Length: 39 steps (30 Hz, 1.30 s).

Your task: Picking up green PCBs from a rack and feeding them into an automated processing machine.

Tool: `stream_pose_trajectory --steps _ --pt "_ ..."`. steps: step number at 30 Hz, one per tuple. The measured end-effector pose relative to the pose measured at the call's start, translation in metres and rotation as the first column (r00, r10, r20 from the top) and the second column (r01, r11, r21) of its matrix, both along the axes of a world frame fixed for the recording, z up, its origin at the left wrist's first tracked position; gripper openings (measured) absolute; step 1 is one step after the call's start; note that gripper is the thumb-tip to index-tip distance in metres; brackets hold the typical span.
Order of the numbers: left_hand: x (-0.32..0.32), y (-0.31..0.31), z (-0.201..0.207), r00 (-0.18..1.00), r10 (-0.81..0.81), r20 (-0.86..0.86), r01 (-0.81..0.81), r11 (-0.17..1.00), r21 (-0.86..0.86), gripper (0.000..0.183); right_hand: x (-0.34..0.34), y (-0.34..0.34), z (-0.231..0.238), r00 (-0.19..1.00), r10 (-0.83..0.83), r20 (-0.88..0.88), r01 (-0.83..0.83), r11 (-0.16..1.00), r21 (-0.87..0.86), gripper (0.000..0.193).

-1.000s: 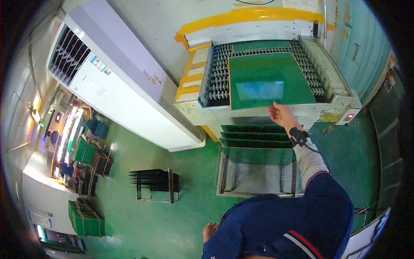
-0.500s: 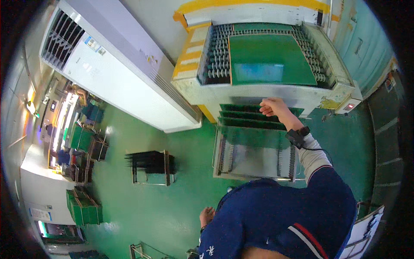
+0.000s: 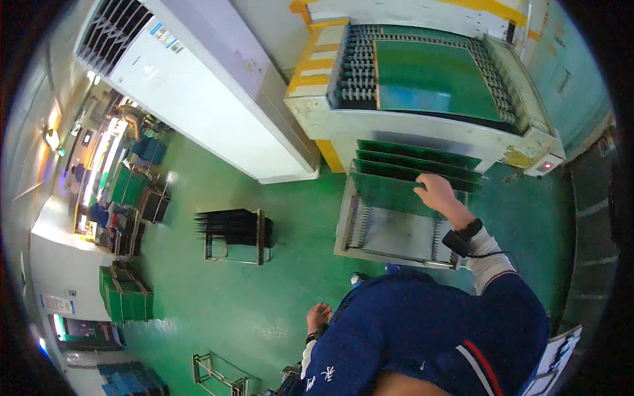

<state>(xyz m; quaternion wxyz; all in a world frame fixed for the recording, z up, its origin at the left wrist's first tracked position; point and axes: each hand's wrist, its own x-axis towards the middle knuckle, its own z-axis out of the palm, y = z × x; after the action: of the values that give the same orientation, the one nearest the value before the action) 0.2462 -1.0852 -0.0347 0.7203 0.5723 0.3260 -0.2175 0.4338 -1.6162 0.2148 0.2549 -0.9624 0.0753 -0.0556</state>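
My right hand point(image 3: 437, 193) reaches over a metal rack point(image 3: 396, 256) in front of me. Its fingers are bent closed at the top edge of the nearest green panel point(image 3: 386, 188). More flat green panels point(image 3: 416, 153) stand upright behind that one, spaced apart in the rack's far part. How far the fingertips wrap round the edge is hard to see. My left hand point(image 3: 318, 315) hangs low by my side, fingers loosely bent and slightly apart, with nothing in it. A dark device is strapped on my right wrist.
Beyond the rack stands a roller conveyor machine point(image 3: 422, 119) with a large green panel point(image 3: 436, 79) lying on its rollers. A tall white air conditioner point(image 3: 218, 105) is to its left. On the green floor stand a rack of dark panels point(image 3: 234, 228) and a small frame point(image 3: 221, 376).
My right hand has come back toward me, from above the far panels to the nearest panel's edge. The view has shifted a little; my left hand still hangs low.
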Motion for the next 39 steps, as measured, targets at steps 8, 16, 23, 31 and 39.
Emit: stream_pose_trajectory --steps 8,16,23,31,39 --pt "-0.015 0.021 -0.022 0.958 0.243 -0.150 -0.269 0.946 -0.181 0.029 0.023 0.003 -0.018 0.979 -0.015 -0.205 -0.039 0.965 -0.258 0.026" --pt "-0.040 0.032 -0.025 0.923 0.321 -0.213 -0.352 0.927 -0.128 0.034 0.037 0.003 -0.021 0.978 -0.045 -0.202 -0.011 0.963 -0.269 0.023" --pt "-0.033 0.031 -0.011 0.896 0.349 -0.275 -0.396 0.908 -0.138 0.034 0.037 0.013 -0.026 0.961 -0.113 -0.253 0.029 0.949 -0.315 0.028" --pt "-0.021 0.035 -0.013 0.930 0.275 -0.244 -0.309 0.945 -0.111 0.035 0.032 0.021 -0.020 0.947 -0.175 -0.268 0.088 0.948 -0.307 0.031" --pt "-0.018 0.039 -0.013 0.935 0.259 -0.241 -0.298 0.944 -0.143 0.031 0.030 0.026 -0.015 0.952 -0.195 -0.234 0.105 0.931 -0.350 0.026"
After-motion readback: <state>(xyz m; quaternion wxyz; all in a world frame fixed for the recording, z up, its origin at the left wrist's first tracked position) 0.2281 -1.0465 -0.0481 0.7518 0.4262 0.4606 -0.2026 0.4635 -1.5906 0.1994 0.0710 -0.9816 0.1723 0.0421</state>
